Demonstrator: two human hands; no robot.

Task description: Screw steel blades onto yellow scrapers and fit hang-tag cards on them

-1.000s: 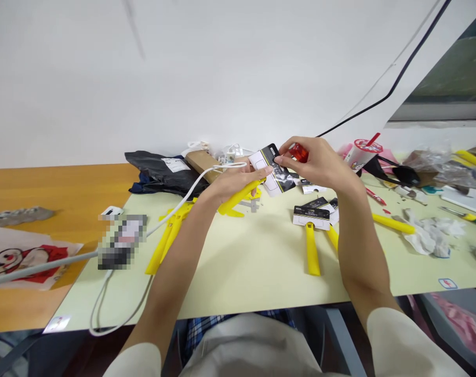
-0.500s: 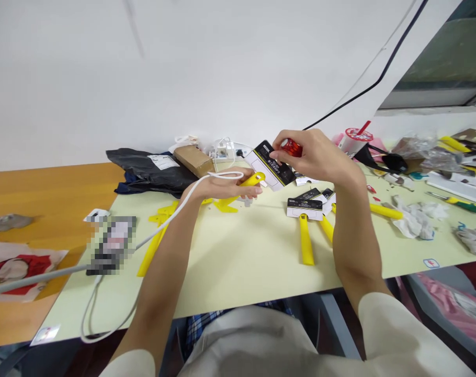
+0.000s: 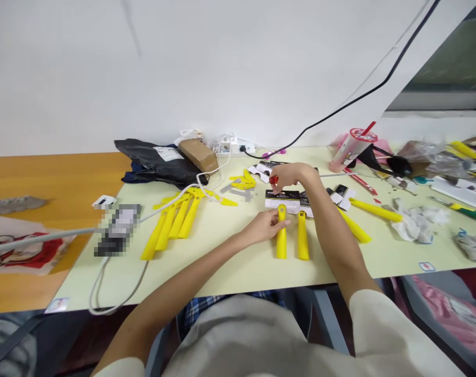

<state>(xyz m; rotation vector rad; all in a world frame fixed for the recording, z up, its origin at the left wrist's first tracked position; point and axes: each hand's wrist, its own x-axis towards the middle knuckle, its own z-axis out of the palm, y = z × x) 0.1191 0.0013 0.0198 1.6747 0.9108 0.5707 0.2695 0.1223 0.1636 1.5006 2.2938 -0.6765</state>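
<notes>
In the head view, the two hands are working apart, just across a card from each other. The left hand (image 3: 266, 226) is closing its thumb and fingers around the top of a yellow handle (image 3: 281, 248), which is lying on the pale green tabletop (image 3: 238, 264) below a black-and-white card (image 3: 282, 199). The right hand (image 3: 293, 175) is curling around a red-handled screwdriver (image 3: 274, 180) just beyond that card; whether it is touching the card, I can't tell. A second yellow handle (image 3: 303, 243) is lying just to the right, its card partly hiding behind the forearm. Over on the left, more yellow scrapers (image 3: 175, 220) are fanning out, a white cable (image 3: 179, 196) crossing them. A lidded drink cup (image 3: 353, 149) is standing by the wall.
</notes>
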